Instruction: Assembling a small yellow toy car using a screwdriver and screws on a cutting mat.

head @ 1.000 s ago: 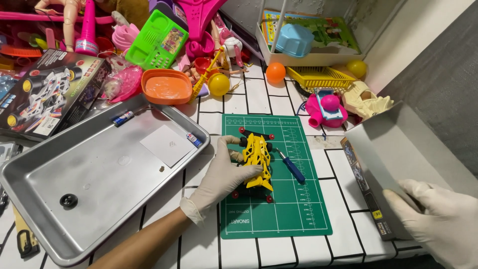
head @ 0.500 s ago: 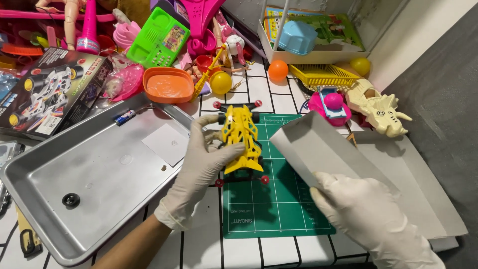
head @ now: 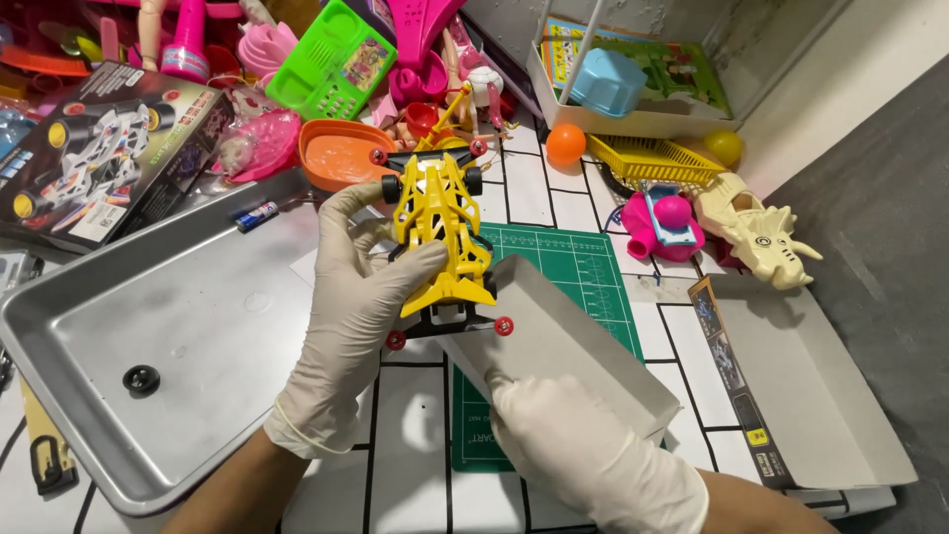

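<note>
My left hand [head: 351, 307], in a white glove, grips a yellow toy race car [head: 441, 222] with small red rollers and lifts it above the green cutting mat [head: 578, 267]. My right hand [head: 578, 445], also gloved, holds a shallow grey cardboard box tray [head: 563, 341] tilted up just under the car's tail. The tray hides the middle of the mat.
A large metal tray [head: 188, 336] lies on the left with a loose black wheel [head: 141, 379] in it. The printed box lid [head: 811, 386] lies open on the right. Toys crowd the back: a kit box [head: 99, 148], an orange bowl [head: 341, 153], a beige dinosaur skull [head: 756, 232].
The car was lifted off the mat and raised toward me. My right hand brought the grey box tray from the right edge in over the mat, under the car.
</note>
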